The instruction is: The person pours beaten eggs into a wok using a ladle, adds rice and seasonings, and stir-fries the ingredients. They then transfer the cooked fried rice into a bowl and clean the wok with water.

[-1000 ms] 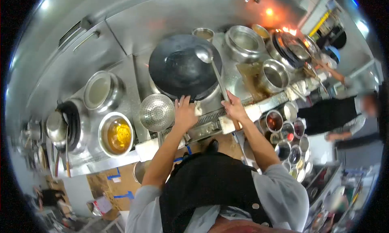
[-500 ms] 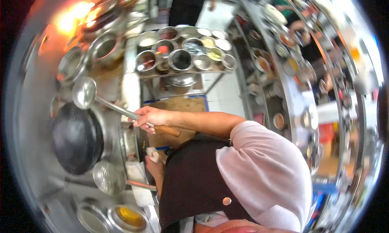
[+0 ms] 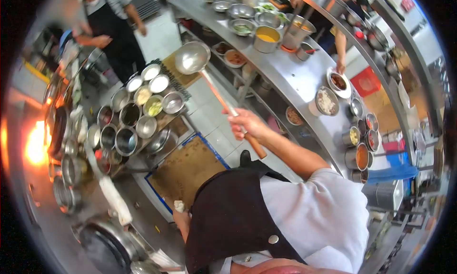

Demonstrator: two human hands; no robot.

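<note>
A long-handled ladle [image 3: 192, 58] with a wide metal bowl and a wooden handle end is held out in my right hand [image 3: 248, 124]. Its bowl hangs over the floor between the rack of pots and the steel counter. What the bowl contains, if anything, I cannot make out. Down beside my apron, my left hand [image 3: 182, 220] closes around a crumpled white cloth [image 3: 179, 205]. A dark wok [image 3: 102, 248] sits on the stove at lower left, with a metal strainer [image 3: 145, 267] partly showing beside it.
Flames [image 3: 37, 143] burn at the far left. Several metal pots [image 3: 126, 139] crowd a low stand ahead. To the right runs a long steel counter [image 3: 295, 81] with bowls and a yellow-filled pot [image 3: 266, 38]. One person [image 3: 114, 31] stands ahead; another's hand [image 3: 341, 67] is near a plate.
The ladle has swung away from the stove to the right, over the floor. My view has turned right, bringing more of the counter in. The left hand still grips the cloth.
</note>
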